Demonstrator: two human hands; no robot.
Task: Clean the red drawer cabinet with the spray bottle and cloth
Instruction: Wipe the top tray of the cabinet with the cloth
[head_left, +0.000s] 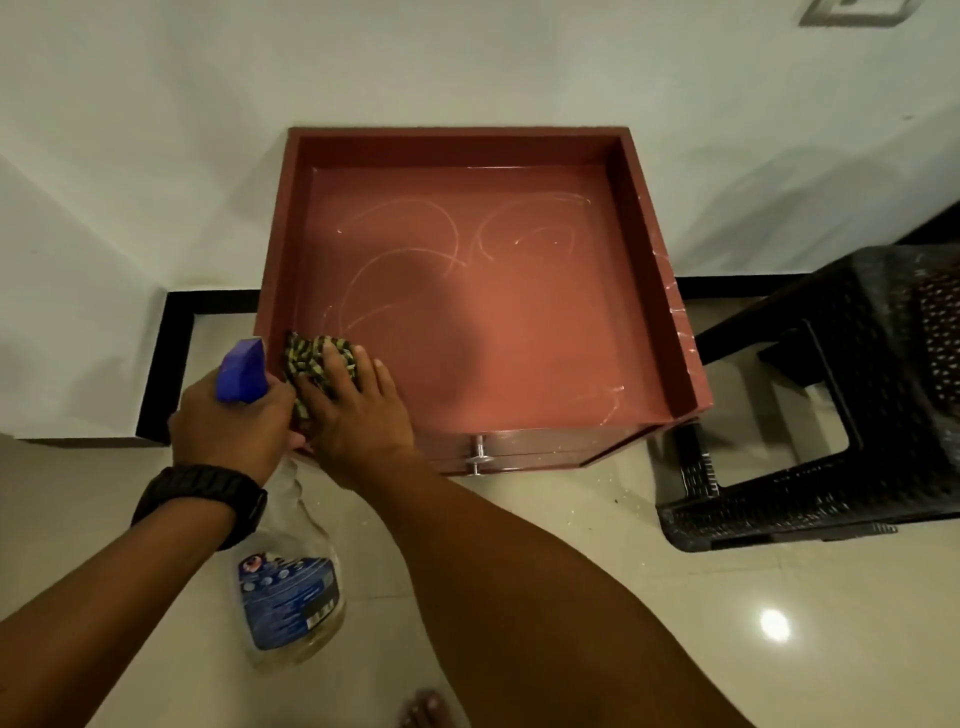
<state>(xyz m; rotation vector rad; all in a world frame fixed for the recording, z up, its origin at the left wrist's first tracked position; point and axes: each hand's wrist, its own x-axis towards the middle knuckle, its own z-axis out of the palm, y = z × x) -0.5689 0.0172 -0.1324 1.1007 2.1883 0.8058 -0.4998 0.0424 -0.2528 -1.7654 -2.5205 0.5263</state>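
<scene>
The red drawer cabinet (649, 218) stands against the white wall, seen from above, its recessed top streaked with wet curved marks. My right hand (358, 415) presses a yellow-and-black patterned cloth (311, 361) flat onto the near left corner of that top. My left hand (234, 426), with a black watch on the wrist, grips the neck of a clear spray bottle (291, 592) with a blue trigger head; the bottle hangs down in front of the cabinet. Two metal drawer knobs (480, 454) show on the front face.
A black woven plastic stool (831, 415) stands close to the cabinet's right side. The floor is glossy cream tile with a black skirting strip (166, 364) at the wall. My bare toes (428, 709) show at the bottom edge.
</scene>
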